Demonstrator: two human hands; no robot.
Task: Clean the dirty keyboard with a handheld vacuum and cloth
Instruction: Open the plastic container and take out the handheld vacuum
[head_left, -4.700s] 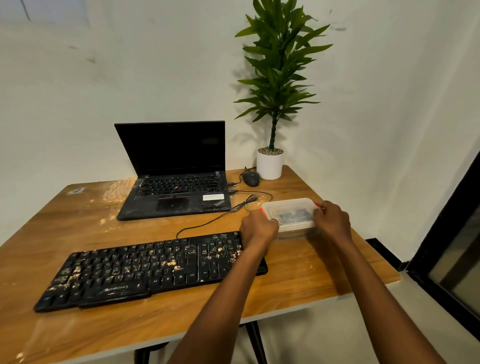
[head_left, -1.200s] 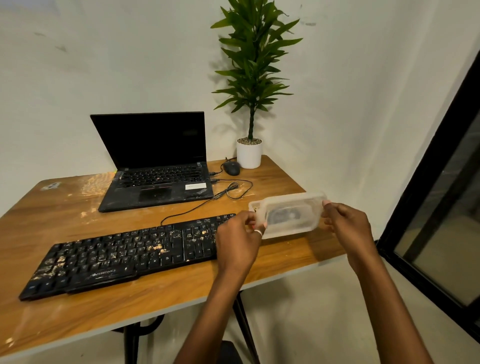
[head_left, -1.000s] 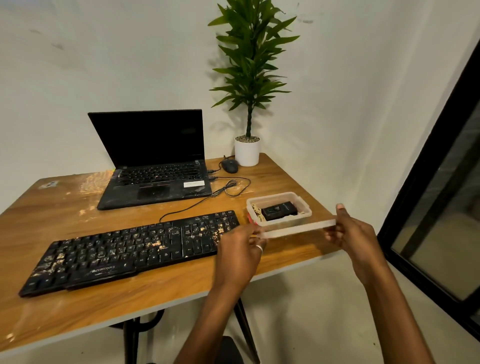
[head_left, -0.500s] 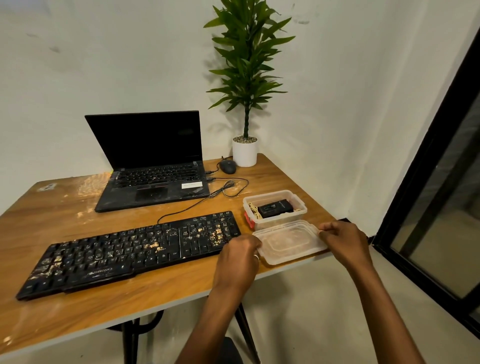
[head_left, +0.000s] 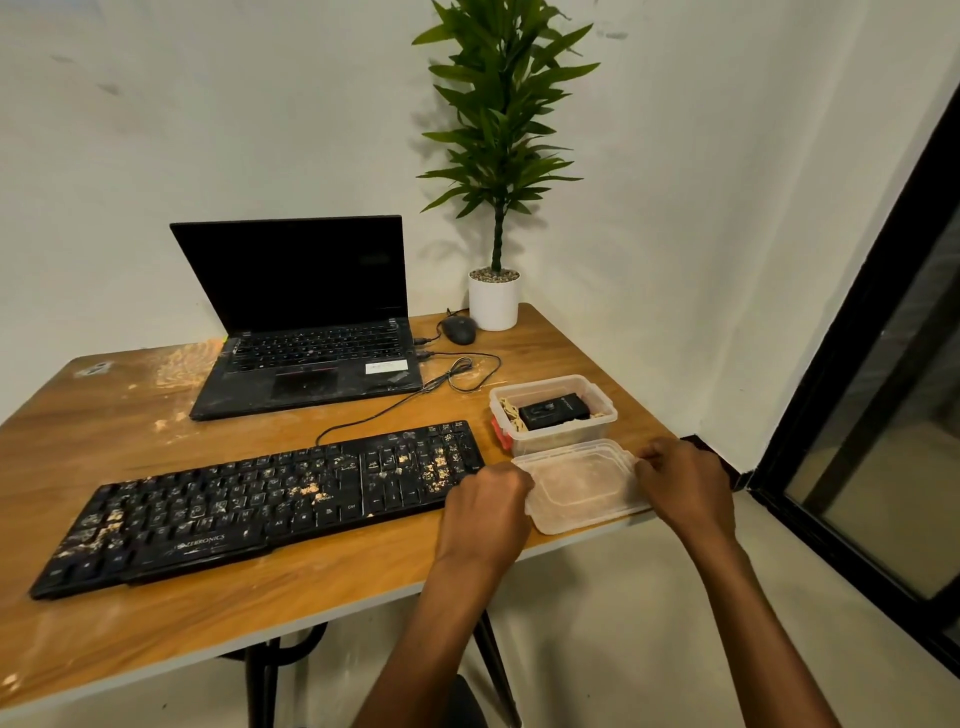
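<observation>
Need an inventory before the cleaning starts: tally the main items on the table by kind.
Laptop: 1
Keyboard: 1
Mouse: 1
Potted plant: 1
Plastic container: 1
Loose lid: 1
Black device in the container: 1
Total: 7

Your left hand (head_left: 480, 512) and right hand (head_left: 685, 488) hold the clear rectangular plastic lid (head_left: 579, 483) by its short ends. The left hand's curled fingertips are tucked out of view behind its knuckles. Both forearms run off the bottom edge. Just beyond the hands, the small black boxy device (head_left: 553, 410) lies partly buried in pale strips inside the clear plastic tub (head_left: 566, 439), and its marking is too small to read. Left of your left hand, crumbs cover many legends on the black full-size keyboard (head_left: 260, 509). Far beyond, the white label (head_left: 385, 367) on the black laptop (head_left: 311, 358) is illegible, and the top edge crops the tall green potted plant (head_left: 501, 104).
</observation>
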